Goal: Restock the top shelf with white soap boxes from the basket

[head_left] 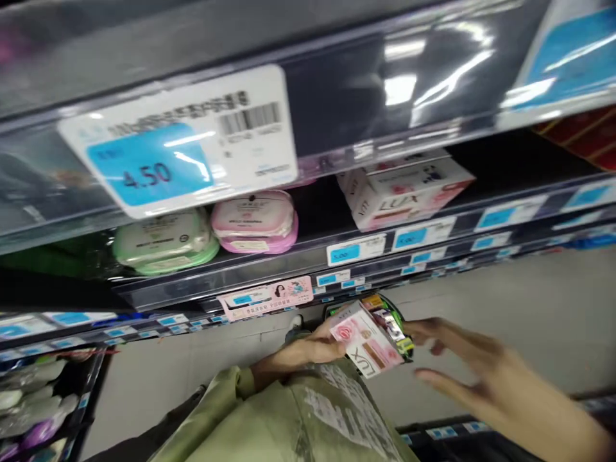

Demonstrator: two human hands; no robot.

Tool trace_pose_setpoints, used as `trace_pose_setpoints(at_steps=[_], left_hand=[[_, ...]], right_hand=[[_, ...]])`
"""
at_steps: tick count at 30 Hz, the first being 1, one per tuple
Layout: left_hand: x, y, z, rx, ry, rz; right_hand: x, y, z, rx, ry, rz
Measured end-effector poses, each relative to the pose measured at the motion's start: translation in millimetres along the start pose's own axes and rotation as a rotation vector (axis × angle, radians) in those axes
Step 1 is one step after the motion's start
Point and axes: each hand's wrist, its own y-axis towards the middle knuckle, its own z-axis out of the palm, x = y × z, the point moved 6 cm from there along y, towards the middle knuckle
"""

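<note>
The left hand [315, 348] is gripping a pink and white LUX box [368, 340] by its left side, curling close around it. The LUX box is tilting in front of the green shirt [269, 417] and is showing a pink rose.

The right hand [495, 378] is reaching in from the right of the LUX box. It is looking blurry, and it is opening wide, with the thumb standing apart from the fingers and nothing showing in its grip. Its longest fingers are pointing at bright green and yellow packets [405, 346], which are peeking out behind the LUX box; I cannot tell if they are touching.

Above the LUX box, a second LUX box [409, 196] is sitting on a dark shelf [269, 266]. Up and to the left of the LUX box, a pink case [255, 221] and a green case [166, 240] are sitting side by side. Higher still, a big price tag [192, 141] is showing 4.50.
</note>
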Motion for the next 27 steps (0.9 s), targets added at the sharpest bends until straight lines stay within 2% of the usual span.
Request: trace_pose_setpoints(at_steps=[2, 4, 8, 10, 12, 15, 17, 19, 23, 27], left_hand=[[1, 8, 4.2, -0.005, 0.02, 0.055], [0, 16, 5.9, -0.028, 0.037, 0.097], [-2, 24, 0.8, -0.104, 0.075, 0.209], [1, 23, -4.2, -0.116, 0.066, 0.202], [11, 20, -8.6, -0.1, 0.03, 0.078], [26, 14, -9.5, -0.035, 0.009, -0.205], [27, 11, -6.8, 0.003, 0.035, -0.339], [24, 9, -0.9, 0.052, 0.042, -0.44], [11, 6, 11.2, 0.161, 0.02, -0.528], [7, 1, 9.9, 0.195, 0.04, -0.577]], right_hand=[[12, 2, 25, 0.071, 0.01, -0.007], [18, 5, 39, 0.049, -0.034, 0.013], [15, 7, 44, 0.048, -0.048, 0.084], [13, 6, 40, 0.082, 0.006, 0.065], [11, 5, 33, 0.067, 0.096, 0.037], [4, 10, 24, -0.026, 0.248, 0.096], [0, 16, 30, -0.002, 0.316, 0.128], [1, 23, 40, 0.077, 0.36, 0.106], [-5, 28, 51, 0.108, 0.519, 0.136], [-1, 26, 57, 0.177, 0.561, 0.087]])
